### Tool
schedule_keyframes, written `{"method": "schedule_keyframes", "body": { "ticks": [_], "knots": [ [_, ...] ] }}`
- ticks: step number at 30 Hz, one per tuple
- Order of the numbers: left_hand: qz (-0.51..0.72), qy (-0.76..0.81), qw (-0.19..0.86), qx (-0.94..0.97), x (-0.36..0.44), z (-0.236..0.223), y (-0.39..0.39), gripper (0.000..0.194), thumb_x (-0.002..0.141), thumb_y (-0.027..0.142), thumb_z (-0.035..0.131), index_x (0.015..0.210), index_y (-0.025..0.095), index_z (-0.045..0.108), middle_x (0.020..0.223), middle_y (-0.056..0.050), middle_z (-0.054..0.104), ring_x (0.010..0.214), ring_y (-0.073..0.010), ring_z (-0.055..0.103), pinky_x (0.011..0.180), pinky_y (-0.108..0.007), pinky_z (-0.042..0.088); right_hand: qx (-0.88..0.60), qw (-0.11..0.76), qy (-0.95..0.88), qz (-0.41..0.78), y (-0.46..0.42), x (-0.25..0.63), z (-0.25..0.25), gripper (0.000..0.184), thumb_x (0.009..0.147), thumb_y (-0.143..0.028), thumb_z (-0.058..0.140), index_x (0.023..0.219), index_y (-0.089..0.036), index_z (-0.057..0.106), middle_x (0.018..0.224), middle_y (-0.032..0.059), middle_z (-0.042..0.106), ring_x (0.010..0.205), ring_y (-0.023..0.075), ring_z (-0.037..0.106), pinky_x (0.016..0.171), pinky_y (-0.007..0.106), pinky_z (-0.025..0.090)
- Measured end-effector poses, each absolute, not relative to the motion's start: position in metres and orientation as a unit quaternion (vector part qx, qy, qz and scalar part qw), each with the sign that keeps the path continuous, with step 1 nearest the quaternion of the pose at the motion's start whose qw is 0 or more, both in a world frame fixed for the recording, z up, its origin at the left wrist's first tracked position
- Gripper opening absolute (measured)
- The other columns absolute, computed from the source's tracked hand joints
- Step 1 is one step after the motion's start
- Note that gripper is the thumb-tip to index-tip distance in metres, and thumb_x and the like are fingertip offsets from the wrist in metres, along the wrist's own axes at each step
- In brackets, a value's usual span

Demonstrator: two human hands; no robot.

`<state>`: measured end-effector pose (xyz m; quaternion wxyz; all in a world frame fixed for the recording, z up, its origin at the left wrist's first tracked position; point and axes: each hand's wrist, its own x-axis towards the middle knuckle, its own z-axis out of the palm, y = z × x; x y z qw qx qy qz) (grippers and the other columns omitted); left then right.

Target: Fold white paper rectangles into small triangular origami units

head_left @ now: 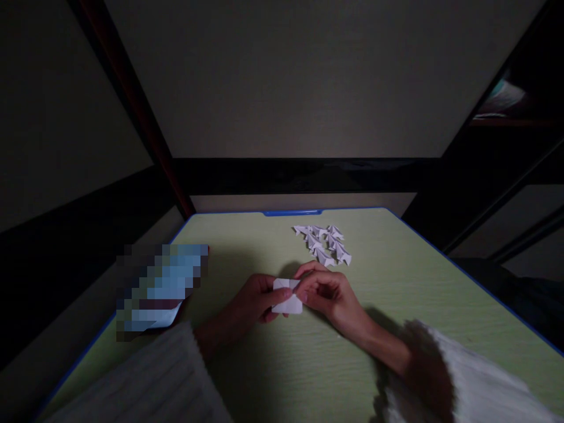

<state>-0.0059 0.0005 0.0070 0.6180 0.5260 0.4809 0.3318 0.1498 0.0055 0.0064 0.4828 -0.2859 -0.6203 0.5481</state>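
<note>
A small square of white paper (287, 305) with crease lines is held above the table, between my two hands. My left hand (259, 298) grips its left side, thumb on top and fingers underneath. At the right edge, the thumb and index finger of my right hand (328, 292) pinch the paper near its middle. Just beyond my right hand lie several folded white paper pieces (314, 241), grouped in a loose cluster with pointed ends.
The light green table (282, 376) has a blue edge and a blue handle (292, 213) at the far side. A pixelated, screen-like blue object (170, 288) rests at the left. A pale panel (282, 76) stands behind the table, and a dark shelf (515, 122) is at the upper right.
</note>
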Motion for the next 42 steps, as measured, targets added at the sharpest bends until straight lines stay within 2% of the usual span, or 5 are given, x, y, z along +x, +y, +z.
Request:
{"method": "schedule_keyframes", "body": {
  "ticks": [7, 12, 28, 36, 42],
  "knots": [
    [0.361, 0.509, 0.579, 0.524, -0.004, 0.006, 0.0, 0.025, 0.061, 0.035, 0.057, 0.058, 0.01, 0.058, 0.041, 0.004, 0.047, 0.034, -0.0033, 0.032, 0.033, -0.016, 0.019, -0.306, 0.486, -0.558, 0.599, 0.006, 0.145, 0.003, 0.021, 0.057, -0.021, 0.067, 0.062, -0.017, 0.047, 0.064, -0.0036, 0.046, 0.05, 0.006, 0.042, 0.045, 0.019, 0.032],
    [0.37, 0.504, 0.557, 0.546, -0.004, 0.002, 0.0, 0.026, 0.062, 0.036, 0.056, 0.057, 0.011, 0.056, 0.041, 0.005, 0.045, 0.034, -0.0035, 0.033, 0.032, -0.016, 0.02, -0.335, 0.486, -0.576, 0.565, 0.005, 0.143, 0.004, 0.019, 0.059, -0.021, 0.064, 0.055, -0.015, 0.047, 0.059, -0.004, 0.043, 0.05, 0.0061, 0.04, 0.046, 0.02, 0.032],
    [0.353, 0.467, 0.603, 0.542, -0.004, -0.003, 0.003, 0.034, 0.068, 0.042, 0.05, 0.057, 0.01, 0.057, 0.036, 0.004, 0.045, 0.03, -0.0044, 0.036, 0.033, -0.016, 0.026, -0.367, 0.496, -0.548, 0.565, 0.007, 0.149, 0.003, 0.007, 0.059, -0.015, 0.06, 0.056, -0.014, 0.055, 0.057, -0.0014, 0.054, 0.049, 0.0081, 0.044, 0.046, 0.021, 0.033],
    [0.352, 0.471, 0.584, 0.559, 0.0, 0.007, 0.001, 0.027, 0.066, 0.034, 0.054, 0.056, 0.01, 0.058, 0.039, 0.001, 0.054, 0.034, -0.0069, 0.045, 0.036, -0.017, 0.034, -0.355, 0.488, -0.551, 0.577, 0.006, 0.148, 0.004, 0.009, 0.061, -0.017, 0.061, 0.057, -0.013, 0.053, 0.056, -0.0013, 0.054, 0.05, 0.008, 0.047, 0.049, 0.022, 0.036],
    [0.356, 0.461, 0.576, 0.574, -0.001, 0.004, 0.002, 0.027, 0.068, 0.032, 0.052, 0.052, 0.011, 0.055, 0.036, 0.003, 0.05, 0.031, -0.0054, 0.042, 0.035, -0.016, 0.031, -0.328, 0.491, -0.518, 0.619, 0.006, 0.145, 0.005, 0.024, 0.053, -0.02, 0.07, 0.065, -0.016, 0.05, 0.058, -0.0037, 0.053, 0.051, 0.0072, 0.048, 0.05, 0.021, 0.037]
  ]
}}
